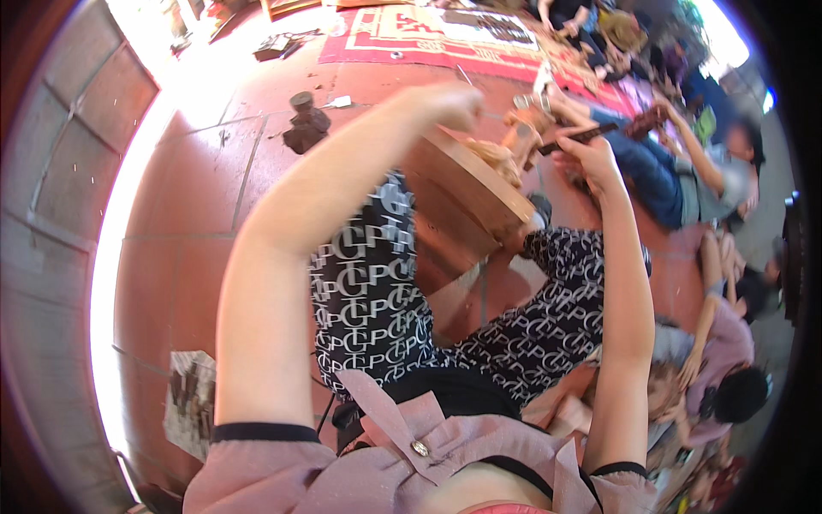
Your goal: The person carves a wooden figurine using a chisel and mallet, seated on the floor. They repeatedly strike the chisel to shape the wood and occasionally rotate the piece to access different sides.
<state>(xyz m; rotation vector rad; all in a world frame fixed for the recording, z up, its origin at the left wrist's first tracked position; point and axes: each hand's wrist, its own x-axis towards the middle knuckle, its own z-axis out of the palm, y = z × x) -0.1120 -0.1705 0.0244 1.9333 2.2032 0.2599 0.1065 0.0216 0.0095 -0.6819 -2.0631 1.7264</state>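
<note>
My right hand [591,163] is closed round a dark, narrow, flat tool [578,139] whose exact kind I cannot make out. Over the far end of a wooden block [462,201] is my left hand [458,104], smeared by motion, so its fingers do not show clearly. The block lies tilted between my legs, with a lighter carved piece of wood [492,161] along its upper side. Just beyond it, between my two hands, a reddish-brown carved wooden figure [521,133] shows in part.
A dark brown knobbed object [306,124] stands on the tiled floor [193,184] at the left. Behind lie a bundle of tools [281,44] and a red patterned mat [377,38]. Newspaper with tools [190,398] lies at the lower left. Several people sit close by on the right.
</note>
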